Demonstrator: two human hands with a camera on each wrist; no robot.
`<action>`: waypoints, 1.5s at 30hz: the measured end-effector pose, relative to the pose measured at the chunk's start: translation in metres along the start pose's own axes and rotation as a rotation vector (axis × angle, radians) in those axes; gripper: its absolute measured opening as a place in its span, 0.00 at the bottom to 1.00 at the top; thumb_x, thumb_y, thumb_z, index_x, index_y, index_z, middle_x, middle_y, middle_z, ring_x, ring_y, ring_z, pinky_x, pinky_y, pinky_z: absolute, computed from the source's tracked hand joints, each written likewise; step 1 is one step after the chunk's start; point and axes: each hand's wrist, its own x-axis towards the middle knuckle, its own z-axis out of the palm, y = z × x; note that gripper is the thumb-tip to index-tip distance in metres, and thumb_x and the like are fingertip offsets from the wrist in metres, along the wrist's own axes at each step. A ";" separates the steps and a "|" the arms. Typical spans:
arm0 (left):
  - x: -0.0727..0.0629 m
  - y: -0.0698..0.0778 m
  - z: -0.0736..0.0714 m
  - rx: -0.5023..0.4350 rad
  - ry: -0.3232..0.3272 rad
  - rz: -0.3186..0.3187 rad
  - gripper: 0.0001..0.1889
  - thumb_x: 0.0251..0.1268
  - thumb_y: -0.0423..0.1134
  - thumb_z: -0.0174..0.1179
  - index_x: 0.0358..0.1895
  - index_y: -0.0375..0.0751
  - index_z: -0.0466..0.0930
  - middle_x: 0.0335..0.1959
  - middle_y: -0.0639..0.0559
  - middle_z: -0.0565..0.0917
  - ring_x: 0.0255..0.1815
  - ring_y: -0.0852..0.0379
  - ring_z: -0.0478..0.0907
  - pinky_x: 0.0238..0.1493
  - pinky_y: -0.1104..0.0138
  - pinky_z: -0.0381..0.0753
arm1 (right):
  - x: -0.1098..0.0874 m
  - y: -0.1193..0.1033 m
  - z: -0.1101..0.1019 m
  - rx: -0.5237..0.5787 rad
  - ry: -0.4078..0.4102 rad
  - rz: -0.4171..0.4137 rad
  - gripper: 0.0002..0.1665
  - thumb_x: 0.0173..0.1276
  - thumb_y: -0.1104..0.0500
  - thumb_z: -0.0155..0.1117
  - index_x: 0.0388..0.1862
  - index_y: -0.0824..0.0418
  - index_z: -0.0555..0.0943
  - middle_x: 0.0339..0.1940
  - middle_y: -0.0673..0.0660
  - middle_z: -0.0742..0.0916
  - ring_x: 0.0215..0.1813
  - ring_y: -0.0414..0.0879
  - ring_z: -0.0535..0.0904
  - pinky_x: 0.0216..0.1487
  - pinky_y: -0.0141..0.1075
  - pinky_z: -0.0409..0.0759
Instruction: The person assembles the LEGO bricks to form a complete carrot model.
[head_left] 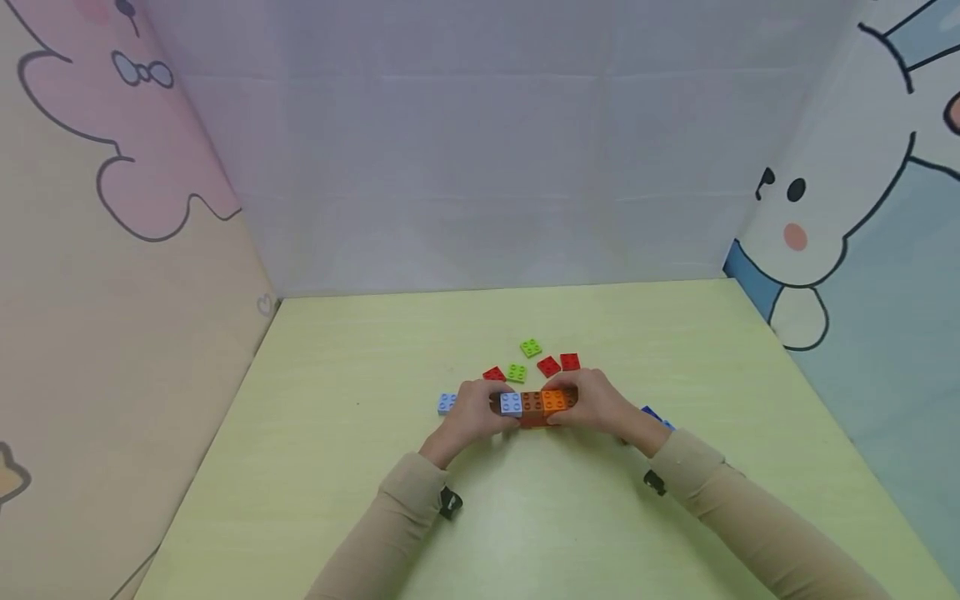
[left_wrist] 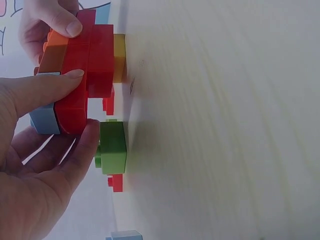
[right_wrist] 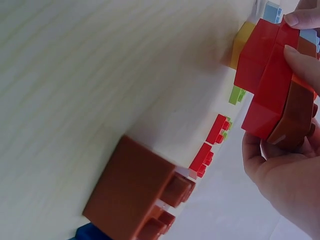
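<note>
Both hands hold one assembly of toy building bricks (head_left: 532, 403) above the table's middle. Its top row shows a light blue brick (head_left: 511, 405), a brown part and an orange brick (head_left: 554, 401). Beneath are red bricks (left_wrist: 100, 60). A yellow brick (right_wrist: 242, 42) shows at the very bottom; whether it is joined on I cannot tell. My left hand (head_left: 474, 412) grips the light blue end, thumb on the red side. My right hand (head_left: 597, 402) grips the brown and orange end. In the head view the hands hide both ends.
Beyond the hands lie green bricks (head_left: 531, 347) and red bricks (head_left: 549, 367). Another light blue brick (head_left: 446, 404) lies left of the left hand. Blue bricks (head_left: 651, 412) are partly hidden by the right forearm, and a brown brick (right_wrist: 132, 190) lies near them. Printed cloth walls enclose the table (head_left: 337, 367).
</note>
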 end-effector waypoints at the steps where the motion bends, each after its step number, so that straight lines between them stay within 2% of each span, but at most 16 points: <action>1: 0.000 0.000 0.000 0.000 0.000 0.000 0.19 0.46 0.35 0.75 0.45 0.42 0.84 0.39 0.56 0.82 0.39 0.60 0.76 0.42 0.66 0.76 | 0.000 0.000 0.000 0.002 0.002 -0.001 0.22 0.50 0.54 0.79 0.45 0.53 0.84 0.43 0.47 0.83 0.45 0.47 0.74 0.45 0.42 0.75; 8: 0.001 0.001 0.001 0.001 -0.007 -0.009 0.19 0.46 0.35 0.75 0.45 0.42 0.84 0.38 0.56 0.82 0.39 0.60 0.76 0.42 0.66 0.76 | -0.003 0.001 0.001 0.013 0.015 0.003 0.22 0.50 0.55 0.79 0.46 0.52 0.84 0.44 0.47 0.83 0.46 0.47 0.73 0.46 0.42 0.74; 18: 0.002 -0.001 0.001 -0.009 -0.021 0.010 0.20 0.47 0.35 0.75 0.46 0.42 0.84 0.39 0.56 0.82 0.39 0.60 0.76 0.42 0.66 0.76 | -0.007 0.004 -0.002 0.010 0.014 -0.004 0.23 0.50 0.56 0.79 0.47 0.52 0.84 0.44 0.46 0.83 0.46 0.47 0.73 0.46 0.43 0.73; 27: 0.003 0.002 0.000 0.010 -0.021 -0.005 0.20 0.47 0.34 0.74 0.47 0.41 0.84 0.40 0.55 0.81 0.41 0.59 0.76 0.43 0.66 0.76 | -0.011 0.006 -0.008 -0.010 0.011 0.014 0.25 0.49 0.59 0.79 0.49 0.54 0.83 0.45 0.48 0.83 0.46 0.47 0.74 0.49 0.44 0.73; 34: 0.003 0.001 0.001 0.025 -0.022 -0.010 0.20 0.48 0.33 0.73 0.48 0.41 0.83 0.42 0.54 0.82 0.42 0.59 0.77 0.45 0.65 0.76 | -0.018 0.008 -0.017 -0.023 0.014 0.065 0.28 0.50 0.60 0.79 0.52 0.57 0.82 0.48 0.48 0.83 0.50 0.48 0.76 0.52 0.48 0.74; 40: 0.004 0.000 0.000 0.033 -0.024 -0.004 0.20 0.48 0.32 0.73 0.49 0.40 0.83 0.42 0.53 0.82 0.43 0.59 0.77 0.45 0.65 0.76 | -0.025 0.013 -0.024 -0.011 0.015 0.044 0.27 0.53 0.59 0.77 0.53 0.60 0.81 0.48 0.51 0.84 0.48 0.48 0.79 0.52 0.49 0.74; 45: 0.003 -0.004 0.001 0.050 -0.009 0.028 0.20 0.47 0.33 0.74 0.48 0.40 0.83 0.41 0.53 0.82 0.41 0.60 0.77 0.43 0.67 0.76 | -0.035 0.020 -0.032 -0.019 0.015 0.007 0.23 0.55 0.62 0.74 0.51 0.61 0.81 0.47 0.53 0.84 0.47 0.50 0.80 0.49 0.48 0.76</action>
